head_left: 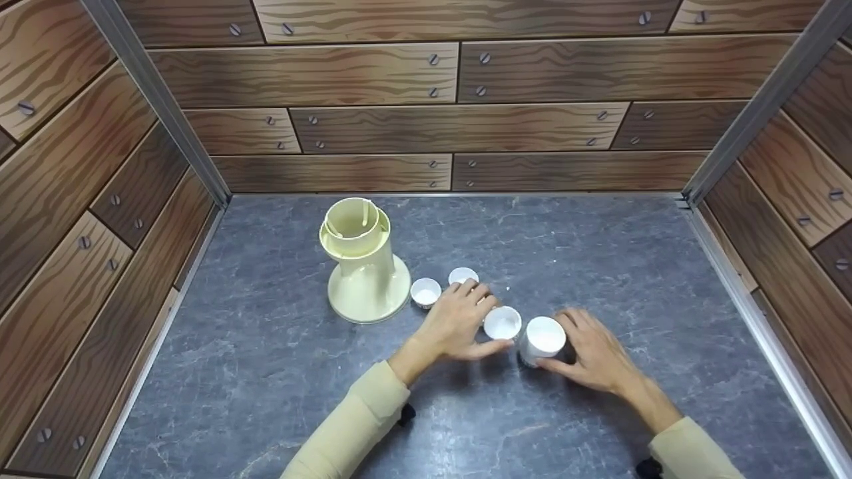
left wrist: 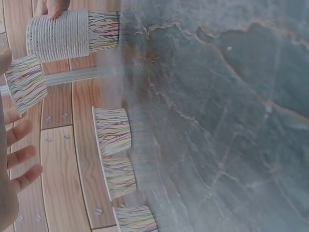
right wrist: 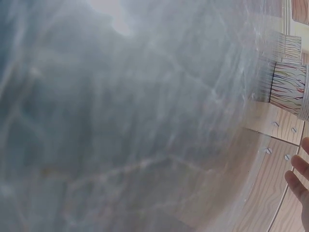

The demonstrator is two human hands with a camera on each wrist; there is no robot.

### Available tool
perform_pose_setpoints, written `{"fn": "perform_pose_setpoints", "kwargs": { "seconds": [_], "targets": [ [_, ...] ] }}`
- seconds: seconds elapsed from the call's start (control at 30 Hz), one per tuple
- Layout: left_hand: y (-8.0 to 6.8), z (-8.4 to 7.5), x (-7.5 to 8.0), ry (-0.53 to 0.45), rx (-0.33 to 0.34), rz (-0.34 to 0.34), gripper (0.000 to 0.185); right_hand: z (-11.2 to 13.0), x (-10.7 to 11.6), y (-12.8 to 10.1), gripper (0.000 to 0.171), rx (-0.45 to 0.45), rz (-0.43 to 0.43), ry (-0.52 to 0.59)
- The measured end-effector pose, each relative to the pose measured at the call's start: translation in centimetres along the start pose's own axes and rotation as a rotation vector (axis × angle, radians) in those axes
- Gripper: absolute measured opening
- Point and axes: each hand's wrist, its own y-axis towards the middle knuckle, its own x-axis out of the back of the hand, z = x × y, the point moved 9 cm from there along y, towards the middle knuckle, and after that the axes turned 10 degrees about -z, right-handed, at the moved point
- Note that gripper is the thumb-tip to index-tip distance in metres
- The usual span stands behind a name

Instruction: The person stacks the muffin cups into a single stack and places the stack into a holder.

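Two hands grip ribbed paper cups: left (head_left: pixel 456 326) one cup (head_left: pixel 502 323), right (head_left: pixel 596 352) a stack (head_left: pixel 542 339).

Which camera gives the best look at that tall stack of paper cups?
The left wrist view: the stack of cups lies sideways, showing ribbed rims and striped pattern. The head view shows only its white top, held by the right hand. The right wrist view catches just an edge.
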Motion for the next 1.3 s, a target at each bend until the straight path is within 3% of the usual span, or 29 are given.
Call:
{"fn": "perform_pose_setpoints", "kwargs": {
  "seconds": [0.63,1.3],
  "targets": [
    [1.4,-0.8,1.2,-0.035,-0.008,-0.038,0.066,0.1,0.0,0.0,0.071,0.012,-0.007,-0.004],
    [2.8,-2.7,0.9,-0.075,-0.049,-0.039,0.065,-0.1,0.1,0.0,0.065,0.015,-0.005,-0.001]
  ]
}}
